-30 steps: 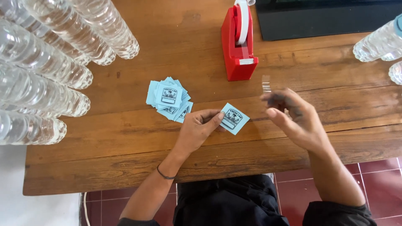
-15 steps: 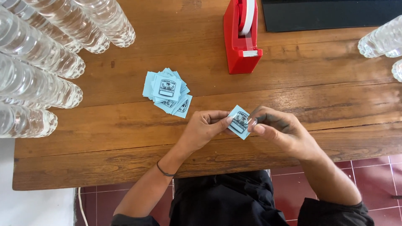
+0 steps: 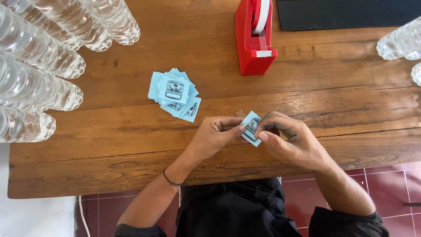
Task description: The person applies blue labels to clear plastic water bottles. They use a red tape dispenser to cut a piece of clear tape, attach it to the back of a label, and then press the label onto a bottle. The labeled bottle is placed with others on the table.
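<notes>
Pale blue and small, the paper label (image 3: 251, 127) sits pinched between both our hands just above the near part of the wooden tabletop (image 3: 307, 96). Our left hand (image 3: 215, 136) nips its left edge with thumb and fingertips; our right hand (image 3: 285, 137) closes on its right side, thumb pressed to the face. A loose pile of blue labels (image 3: 174, 93) lies to the left, farther back. Beyond stands a red tape dispenser (image 3: 254, 37). Clear plastic bottles (image 3: 39, 70) lie stacked at the far left, more bottles (image 3: 401, 44) at the right edge.
</notes>
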